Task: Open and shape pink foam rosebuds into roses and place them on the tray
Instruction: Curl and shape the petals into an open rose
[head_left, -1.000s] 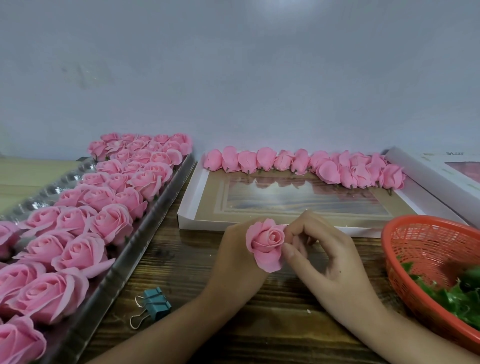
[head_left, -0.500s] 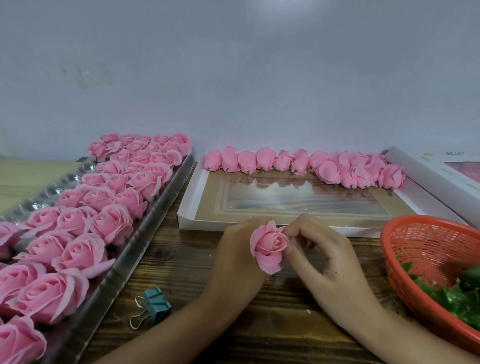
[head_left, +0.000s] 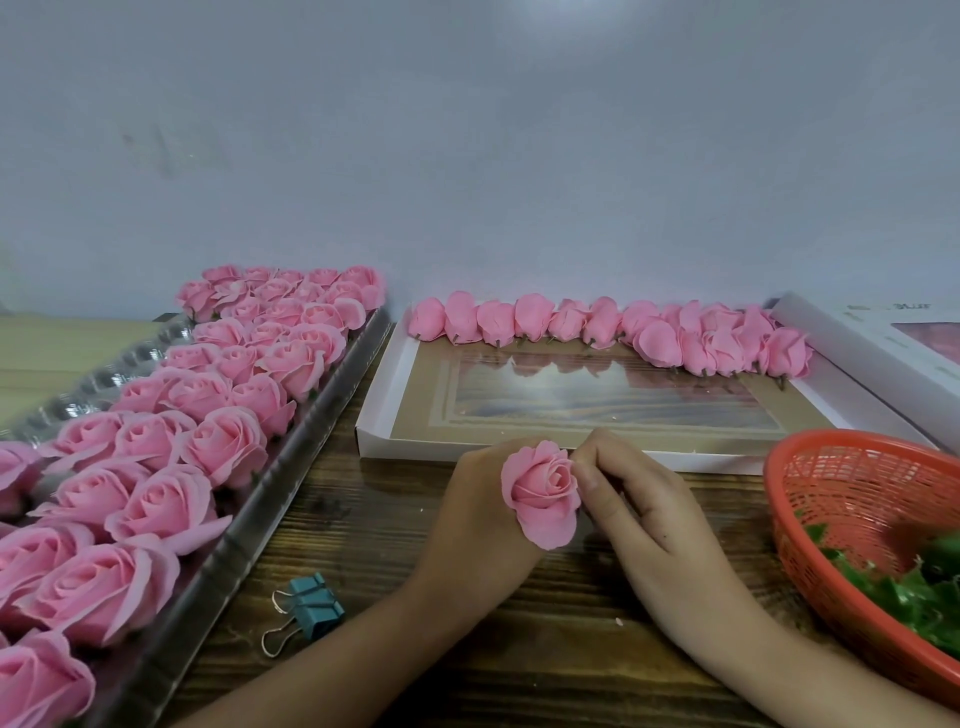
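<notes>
Part-opened rose (head_left: 543, 491) held over desk (head_left: 363, 519), gripped by left hand (head_left: 478, 514); right edge petal pinched by right hand (head_left: 639, 499). Tray (head_left: 265, 488) lies left, nearer left hand, long axis near-to-far.

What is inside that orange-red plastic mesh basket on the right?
Inside the orange-red plastic mesh basket, a heap of green leaf-like pieces lies at the bottom. Its near wall and the picture's edge hide how far the heap runs; anything beneath is covered.
</notes>
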